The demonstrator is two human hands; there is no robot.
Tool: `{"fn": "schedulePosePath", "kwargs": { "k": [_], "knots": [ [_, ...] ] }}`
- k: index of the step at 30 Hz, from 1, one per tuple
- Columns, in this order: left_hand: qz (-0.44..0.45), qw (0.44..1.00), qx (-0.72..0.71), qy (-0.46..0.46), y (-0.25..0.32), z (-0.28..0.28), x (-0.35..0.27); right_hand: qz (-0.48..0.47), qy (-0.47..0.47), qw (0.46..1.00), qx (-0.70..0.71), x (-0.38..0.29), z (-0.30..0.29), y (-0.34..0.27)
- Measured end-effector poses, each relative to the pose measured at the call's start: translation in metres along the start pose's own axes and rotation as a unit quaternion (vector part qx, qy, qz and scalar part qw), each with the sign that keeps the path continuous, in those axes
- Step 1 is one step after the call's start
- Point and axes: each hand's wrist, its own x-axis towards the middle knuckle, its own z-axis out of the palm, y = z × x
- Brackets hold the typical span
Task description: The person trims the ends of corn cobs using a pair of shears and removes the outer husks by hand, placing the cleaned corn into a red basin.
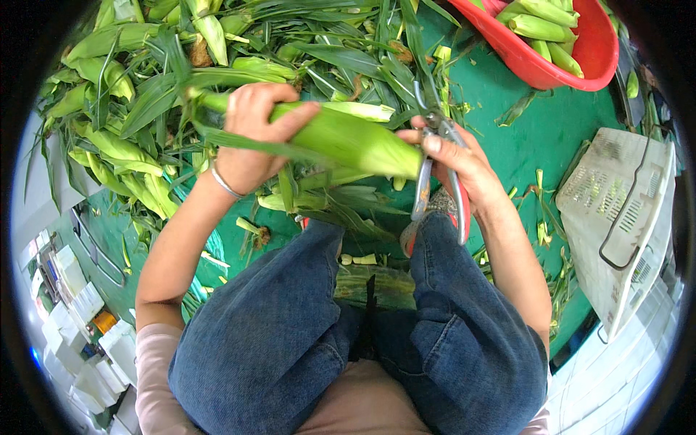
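My left hand grips a green ear of corn in its husk near one end, where long leaves hang off. The ear lies slanted across the space above my knees and is slightly blurred. Its pale end reaches my right hand, which holds pruning shears with grey and red handles. The blades point away from me, and the ear's end is beside the handles. Whether the right fingertips touch the ear is hard to tell. More unhusked corn and loose leaves are heaped beyond my hands.
A red plastic basin with several trimmed ears stands at the far right. On the right, a white plastic crate with a wire handle leans tilted. Leaf scraps litter the green floor. White boxes lie at the left.
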Motion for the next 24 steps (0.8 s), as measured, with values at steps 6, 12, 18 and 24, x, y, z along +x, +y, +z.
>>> {"fn": "schedulePosePath", "kwargs": {
  "k": [6, 12, 18, 24],
  "knots": [
    [-0.359, 0.897, -0.211, 0.147, 0.016, 0.022, 0.024, -0.09, -0.018, 0.976, -0.196, 0.002, 0.033, 0.008],
    [-0.454, 0.415, -0.785, 0.07, 0.025, 0.049, 0.041, -0.101, -0.02, 0.909, -0.403, -0.006, 0.04, 0.022],
    [-0.377, 0.831, -0.401, -0.081, 0.021, 0.051, 0.024, -0.124, 0.038, 0.845, -0.518, 0.001, 0.027, 0.0],
    [-0.268, 0.906, -0.236, -0.226, 0.025, 0.032, 0.031, -0.122, -0.007, 0.857, -0.5, 0.008, 0.02, 0.006]
  ]
}}
